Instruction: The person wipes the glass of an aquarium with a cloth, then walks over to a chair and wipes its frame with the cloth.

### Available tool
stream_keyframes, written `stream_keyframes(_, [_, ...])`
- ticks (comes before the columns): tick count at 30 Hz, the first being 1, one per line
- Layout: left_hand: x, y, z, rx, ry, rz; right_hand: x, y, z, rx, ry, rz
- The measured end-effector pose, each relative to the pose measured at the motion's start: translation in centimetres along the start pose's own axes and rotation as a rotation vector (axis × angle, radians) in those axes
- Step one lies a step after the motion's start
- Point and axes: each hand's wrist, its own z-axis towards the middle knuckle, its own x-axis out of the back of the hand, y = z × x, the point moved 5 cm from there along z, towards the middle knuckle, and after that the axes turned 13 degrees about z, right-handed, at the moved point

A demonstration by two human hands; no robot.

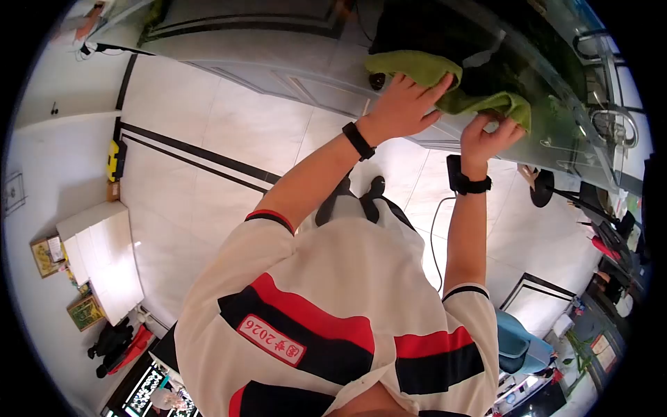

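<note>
A green cloth (418,68) lies spread along the glass of a large tank (514,66) at the top of the view. My left hand (406,108) grips the cloth's left part, with the fingers over its lower edge. Farther right, my right hand (490,137) has its fingers curled and pinches the cloth's right end. A fold of the cloth runs between the two hands, against the glass. Black bands circle both wrists. The fingertips are partly hidden in the cloth.
A grey panelled cabinet front (299,87) stands below the tank. Clear pipes (615,128) are at the tank's right end. A thin cable (434,240) hangs by my right arm. A white cabinet (104,260) stands left, and a blue chair (517,340) lower right.
</note>
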Motion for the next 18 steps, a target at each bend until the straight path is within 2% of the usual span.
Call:
stream_keyframes(6, [-0.5,1.6,0.2,0.015,-0.027,-0.068,5.3,6.0,-2.2,-0.099,0.064,-0.091])
stream_keyframes(8, [-0.7,1.4,-0.1,0.018,0.008,-0.052,6.0,6.5,-2.5,-0.167,0.062,-0.049])
stream_keyframes(14, [-0.5,-0.2,-1.4,0.080,-0.013,0.038,5.6,4.8,-2.0,-0.089,0.244,-0.028])
stream_keyframes(18, [0.5,-3.1,-2.9,0.205,-0.097,0.084,2.5,3.9,-2.8,-0.180,0.109,0.002])
